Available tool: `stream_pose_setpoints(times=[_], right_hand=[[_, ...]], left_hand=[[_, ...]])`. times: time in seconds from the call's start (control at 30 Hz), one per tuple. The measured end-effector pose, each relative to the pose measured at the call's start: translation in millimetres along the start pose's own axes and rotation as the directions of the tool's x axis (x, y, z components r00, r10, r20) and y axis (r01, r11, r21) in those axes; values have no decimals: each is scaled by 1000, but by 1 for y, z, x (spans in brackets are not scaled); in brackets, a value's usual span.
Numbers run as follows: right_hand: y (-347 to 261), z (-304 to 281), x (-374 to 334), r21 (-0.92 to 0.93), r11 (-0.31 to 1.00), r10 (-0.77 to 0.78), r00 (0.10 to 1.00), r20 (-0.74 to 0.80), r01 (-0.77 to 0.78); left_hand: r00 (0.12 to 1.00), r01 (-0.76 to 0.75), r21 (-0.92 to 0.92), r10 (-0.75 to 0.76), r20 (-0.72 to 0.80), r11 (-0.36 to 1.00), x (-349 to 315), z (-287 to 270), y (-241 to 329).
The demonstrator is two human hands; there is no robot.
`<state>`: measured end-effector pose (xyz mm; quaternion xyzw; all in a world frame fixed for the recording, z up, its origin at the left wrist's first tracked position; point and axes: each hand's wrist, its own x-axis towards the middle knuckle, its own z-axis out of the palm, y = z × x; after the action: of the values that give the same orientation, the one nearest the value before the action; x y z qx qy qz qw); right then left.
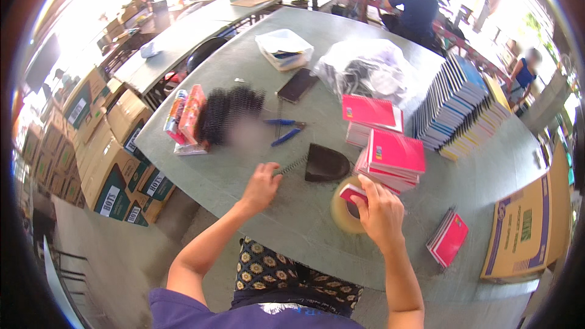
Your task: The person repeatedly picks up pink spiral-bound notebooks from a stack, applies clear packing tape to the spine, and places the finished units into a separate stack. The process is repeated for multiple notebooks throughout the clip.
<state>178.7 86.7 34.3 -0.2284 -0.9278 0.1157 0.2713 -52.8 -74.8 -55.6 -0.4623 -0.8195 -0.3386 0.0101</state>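
Note:
My left hand pinches the end of a thin dark spiral binding coil, which reaches toward a dark D-shaped block. Between the fingers of my right hand is a small red booklet, held over a wide roll of clear tape on the grey-green table. Just beyond that hand rise stacks of red notebooks. Blue-handled pliers lie past the block. Many black coils form a heap to the left.
Left of the heap stand colourful packets. Farther back are a phone, a white tub and a plastic bag. Tall notebook stacks, a small red pile and a carton are right. Cartons stand left; people sit beyond.

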Motion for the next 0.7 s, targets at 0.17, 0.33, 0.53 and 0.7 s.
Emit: stream_pose_setpoints(times=[0.17,0.33,0.53,0.7], right_hand=[[6,-1,7,155,988,-24,1000,-5,25],[5,7,9,190,981,31,999,-32,-25],[0,3,11,207,976,64,998,12,-65],[4,-3,10,217,970,85,991,100,-105]], left_hand=[[984,58,-574,-144,-105,817,15,-57,23],[983,133,-971,-151,103,201,44,-82,94],[815,264,-622,174,553,737,1,1,110],[941,217,-703,47,336,677,15,-8,110]])
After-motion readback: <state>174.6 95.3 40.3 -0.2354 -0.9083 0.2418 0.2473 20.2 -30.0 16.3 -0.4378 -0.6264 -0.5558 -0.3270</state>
